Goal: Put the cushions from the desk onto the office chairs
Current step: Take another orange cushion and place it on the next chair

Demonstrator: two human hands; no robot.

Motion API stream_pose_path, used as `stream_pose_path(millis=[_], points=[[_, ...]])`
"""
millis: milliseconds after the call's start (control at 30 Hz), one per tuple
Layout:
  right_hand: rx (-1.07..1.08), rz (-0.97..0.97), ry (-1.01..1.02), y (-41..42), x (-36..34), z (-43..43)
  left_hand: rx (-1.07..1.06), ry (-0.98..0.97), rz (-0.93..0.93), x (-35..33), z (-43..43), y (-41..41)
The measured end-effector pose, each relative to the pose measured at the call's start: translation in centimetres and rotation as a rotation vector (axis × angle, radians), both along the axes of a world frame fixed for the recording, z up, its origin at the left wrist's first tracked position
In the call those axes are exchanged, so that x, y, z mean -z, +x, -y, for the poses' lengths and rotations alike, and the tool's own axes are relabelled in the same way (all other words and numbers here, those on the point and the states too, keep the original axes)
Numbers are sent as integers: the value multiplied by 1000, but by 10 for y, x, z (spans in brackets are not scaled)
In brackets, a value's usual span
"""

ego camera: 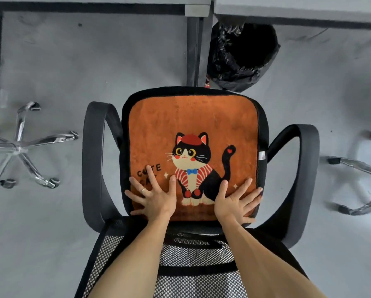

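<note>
An orange cushion [191, 117] with a black-and-white cartoon cat lies flat on the seat of a black office chair [94, 160] right below me. My left hand [153, 197] presses palm-down on the cushion's near left part, fingers spread. My right hand [235, 202] rests the same way on the near right part. Neither hand grips anything. Both forearms reach over the chair's mesh backrest [193, 265].
Two grey desks [197, 9] run along the top edge, with metal legs [194, 50] between them. A bin lined with a black bag [242, 54] stands just beyond the chair. Chrome chair bases stand at the left [19, 145] and right [361, 168] on the grey floor.
</note>
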State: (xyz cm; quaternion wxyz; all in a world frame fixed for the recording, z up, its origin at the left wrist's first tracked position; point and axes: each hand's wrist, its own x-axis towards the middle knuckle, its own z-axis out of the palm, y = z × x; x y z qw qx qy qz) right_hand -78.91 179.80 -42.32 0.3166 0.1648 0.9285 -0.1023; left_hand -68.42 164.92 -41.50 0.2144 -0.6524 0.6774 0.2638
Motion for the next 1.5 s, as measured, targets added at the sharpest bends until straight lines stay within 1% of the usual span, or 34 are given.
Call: stream_pose_path(millis=[67,133,233,367,433,500,567,767,900,1100,1233,1333,1500], points=[[7,13,-25,-7,-14,0,28,-52,-20,-15,10,3],[49,-23,-55,-19,-28,2,-36,-125,-76,-25,25,4],[113,-94,-123,-46,-44,-4,-154,-171,-155,-32,46,0],[202,-86,-176,-79,-42,-24,-240,-226,-231,-33,69,0],[217,-64,-164,-89,-39,-30,-227,-247,-262,-31,83,1],[208,-48,-145,-95,-36,-32,-201,-243,-264,-29,92,1],[229,-62,-142,-92,-34,-30,-238,-240,-275,-28,96,-1],[365,-143,-199,-77,-31,-23,-304,-259,-282,-21,95,-6],[430,-169,-231,-75,-32,-21,-290,-282,-285,-20,97,-11],[471,-187,-273,-74,-35,-19,-253,-289,-284,-14,99,-10],[581,-177,-287,-70,-37,-17,-234,-290,-252,-14,100,-9],[662,-164,-306,-61,-39,-11,-218,-274,-225,-15,104,-6],[692,-187,-317,-63,-41,-7,-227,-236,-223,-17,111,-3]])
